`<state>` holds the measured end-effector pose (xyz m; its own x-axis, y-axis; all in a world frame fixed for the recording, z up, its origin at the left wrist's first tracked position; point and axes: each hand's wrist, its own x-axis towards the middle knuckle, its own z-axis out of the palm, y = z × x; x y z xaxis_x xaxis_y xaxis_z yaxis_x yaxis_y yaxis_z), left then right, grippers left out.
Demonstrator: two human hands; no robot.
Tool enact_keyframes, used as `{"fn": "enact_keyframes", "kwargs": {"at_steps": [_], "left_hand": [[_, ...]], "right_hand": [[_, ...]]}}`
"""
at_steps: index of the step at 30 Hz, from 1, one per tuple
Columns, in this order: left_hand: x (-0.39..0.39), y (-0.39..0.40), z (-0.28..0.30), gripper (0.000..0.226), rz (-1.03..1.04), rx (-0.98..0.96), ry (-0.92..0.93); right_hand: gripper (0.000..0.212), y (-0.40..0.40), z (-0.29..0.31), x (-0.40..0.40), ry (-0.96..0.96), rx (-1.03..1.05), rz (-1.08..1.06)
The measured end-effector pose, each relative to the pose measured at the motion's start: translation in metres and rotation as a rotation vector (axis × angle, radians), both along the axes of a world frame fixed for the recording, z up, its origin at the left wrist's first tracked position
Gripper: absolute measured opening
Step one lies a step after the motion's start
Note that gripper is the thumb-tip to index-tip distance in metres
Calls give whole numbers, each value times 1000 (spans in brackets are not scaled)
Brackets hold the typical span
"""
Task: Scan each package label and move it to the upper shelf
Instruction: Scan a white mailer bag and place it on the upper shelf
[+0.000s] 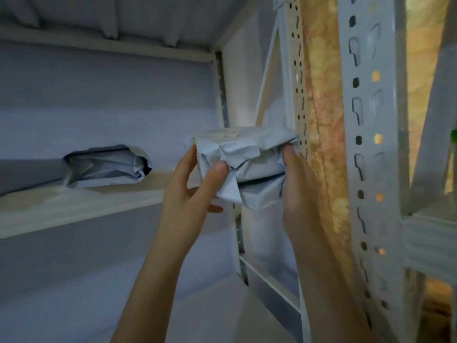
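From the head camera, looking up into a metal rack, both hands are raised and closed on one grey package (243,167), a crumpled poly mailer held at about the level of the upper shelf (81,204) and at its right end. The left hand (190,191) clamps the package's left end, thumb pressed on the near face and fingers (189,159) wrapped behind the far edge; the right hand (296,191) holds the right end, its fingertips tucked under a fold, close against the perforated upright (296,95) of the rack. The package lies between the two sets of fingers, its long axis running left to right, roughly parallel to the shelf's front edge. Whether its underside already rests on the board or hangs just above it cannot be told, since the hands and folds hide that line. A pale patch on its top face may be the label, but it is too blurred to read. Well to the left of the left fingers, a second grey package (106,167) already lies on the board, deeper in. The coming move looks like a push away from the fingers, back onto the board; the left hand is nearer the open shelf space, while the right has little room beside the upright, so the package likely has to slide slightly leftward as it goes in.
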<state>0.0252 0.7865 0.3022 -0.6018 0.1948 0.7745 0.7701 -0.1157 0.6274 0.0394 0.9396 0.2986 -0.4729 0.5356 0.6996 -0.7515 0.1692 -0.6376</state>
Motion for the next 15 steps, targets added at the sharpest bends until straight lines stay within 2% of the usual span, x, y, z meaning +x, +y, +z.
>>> {"fn": "enact_keyframes", "kwargs": {"at_steps": [2, 9, 15], "left_hand": [[-3, 2, 2, 54, 80, -54, -21], [-17, 4, 16, 34, 314, -149, -73], [-42, 13, 33, 25, 434, -206, -116]], "right_hand": [[28, 4, 0, -12, 7, -1, 62], [28, 2, 7, -41, 32, -6, 57], [26, 1, 21, -74, -48, 87, -169]]}}
